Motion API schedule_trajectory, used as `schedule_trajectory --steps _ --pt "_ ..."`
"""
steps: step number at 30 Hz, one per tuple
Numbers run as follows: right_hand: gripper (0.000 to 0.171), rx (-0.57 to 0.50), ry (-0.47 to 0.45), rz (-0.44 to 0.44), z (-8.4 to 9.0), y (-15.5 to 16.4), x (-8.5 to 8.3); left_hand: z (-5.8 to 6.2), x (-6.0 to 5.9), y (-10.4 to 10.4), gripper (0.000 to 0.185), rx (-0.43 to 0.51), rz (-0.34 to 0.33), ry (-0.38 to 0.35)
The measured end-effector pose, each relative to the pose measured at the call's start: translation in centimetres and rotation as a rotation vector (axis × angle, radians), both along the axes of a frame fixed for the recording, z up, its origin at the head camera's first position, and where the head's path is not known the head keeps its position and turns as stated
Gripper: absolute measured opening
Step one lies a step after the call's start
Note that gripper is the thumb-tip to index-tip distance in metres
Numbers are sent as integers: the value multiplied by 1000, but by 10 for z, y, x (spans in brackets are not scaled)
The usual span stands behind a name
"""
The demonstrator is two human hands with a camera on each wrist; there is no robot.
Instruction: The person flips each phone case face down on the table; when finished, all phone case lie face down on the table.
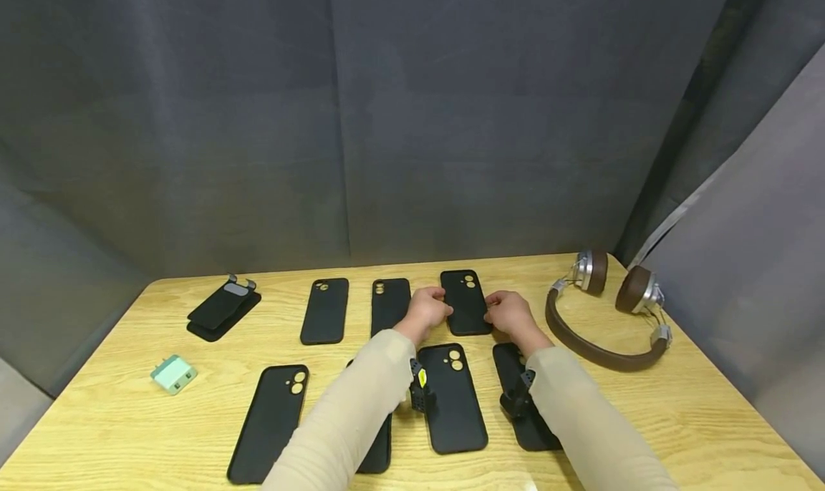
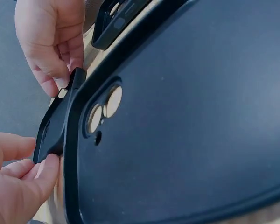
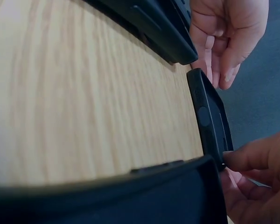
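A black phone case (image 1: pixel 465 301) lies at the right end of the far row on the wooden table (image 1: pixel 677 405), camera holes facing away from me. My left hand (image 1: pixel 428 308) holds its left edge with curled fingers, and my right hand (image 1: pixel 509 312) pinches its right edge. In the left wrist view the case (image 2: pixel 56 121) sits between the left hand (image 2: pixel 18 177) below and the right hand (image 2: pixel 51 42) above. The right wrist view shows the case (image 3: pixel 210 116) edge-on, with right fingertips (image 3: pixel 238 161) on its corner and the left hand (image 3: pixel 228 37) beyond.
Several more black cases lie in two rows, among them one (image 1: pixel 325 310) in the far row and one (image 1: pixel 452 398) between my forearms. Brown headphones (image 1: pixel 599 333) lie at the right, a mint charger (image 1: pixel 172 373) at the left, and a dark folded stand (image 1: pixel 222 308) at the back left.
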State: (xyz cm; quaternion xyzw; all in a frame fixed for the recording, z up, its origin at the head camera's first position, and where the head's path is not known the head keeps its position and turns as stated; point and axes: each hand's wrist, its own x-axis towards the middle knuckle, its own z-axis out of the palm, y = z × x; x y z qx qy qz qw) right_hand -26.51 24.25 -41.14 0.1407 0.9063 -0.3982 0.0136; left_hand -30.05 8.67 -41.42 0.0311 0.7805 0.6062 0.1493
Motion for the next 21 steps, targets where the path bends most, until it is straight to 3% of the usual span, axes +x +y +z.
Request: schedule_trajectory --steps 10,16,21 --pt "30 138 0 11 2 -1 -4 2 4 0 46 47 33 -30" --pt "31 202 7 11 3 -2 -3 3 7 1 45 11 32 17" --pt "29 199 -3 10 8 -2 -1 4 9 1 46 40 51 46"
